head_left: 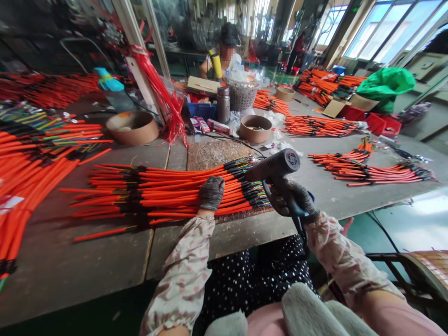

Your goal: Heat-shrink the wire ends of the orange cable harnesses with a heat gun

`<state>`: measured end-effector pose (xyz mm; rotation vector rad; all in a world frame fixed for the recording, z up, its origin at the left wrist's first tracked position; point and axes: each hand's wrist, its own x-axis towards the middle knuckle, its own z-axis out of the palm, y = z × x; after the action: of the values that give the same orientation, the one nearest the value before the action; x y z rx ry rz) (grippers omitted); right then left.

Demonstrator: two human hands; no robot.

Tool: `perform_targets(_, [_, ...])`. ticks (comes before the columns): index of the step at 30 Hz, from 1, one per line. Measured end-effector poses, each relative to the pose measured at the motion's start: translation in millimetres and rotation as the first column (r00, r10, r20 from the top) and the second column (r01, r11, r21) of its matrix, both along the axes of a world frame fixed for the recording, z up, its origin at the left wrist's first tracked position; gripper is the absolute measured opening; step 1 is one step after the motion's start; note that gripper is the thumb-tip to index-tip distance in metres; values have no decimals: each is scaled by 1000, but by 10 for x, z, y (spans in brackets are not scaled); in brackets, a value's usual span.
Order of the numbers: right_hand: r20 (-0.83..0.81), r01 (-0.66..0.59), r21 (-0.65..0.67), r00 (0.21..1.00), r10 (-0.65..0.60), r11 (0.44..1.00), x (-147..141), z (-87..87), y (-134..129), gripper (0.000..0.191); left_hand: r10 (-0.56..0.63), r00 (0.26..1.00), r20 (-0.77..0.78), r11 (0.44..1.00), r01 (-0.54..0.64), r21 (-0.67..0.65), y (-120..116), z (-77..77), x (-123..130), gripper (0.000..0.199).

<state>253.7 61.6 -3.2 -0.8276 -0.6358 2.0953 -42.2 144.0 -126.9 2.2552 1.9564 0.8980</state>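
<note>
Head cam: L hand (211, 193) closed in a fist on the orange cables (182, 190), which lie on the counter (259, 227). R hand (297, 198) wrapped round the heat gun (273, 165) grip, nozzle at the cables' black-sleeved ends.

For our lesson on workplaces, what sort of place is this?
Probably a cable assembly workshop: orange-sleeved wires lie in bundles along a long worktable, and a gloved right hand holds what looks like a heat gun.

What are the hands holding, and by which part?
The right hand holds a dark heat gun by its handle. The left hand rests on the orange cables; whether it grips any can't be told.
</note>
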Motion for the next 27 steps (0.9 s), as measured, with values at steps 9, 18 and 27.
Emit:
perform_targets(9, [-96, -154, 116, 982, 165, 981, -94, -77, 54, 46, -5, 998, 68, 998, 1, 58, 25, -39, -27, 25])
perform_targets(18, [465, -41, 280, 880, -99, 959, 217, 74, 93, 67, -10, 999, 48, 997, 7, 71, 27, -96, -79, 36])
perform_targets(27, [681, -215, 429, -561, -470, 877, 1191, -40, 955, 71, -116, 984, -139, 993, 112, -36, 26, -19, -48, 37])
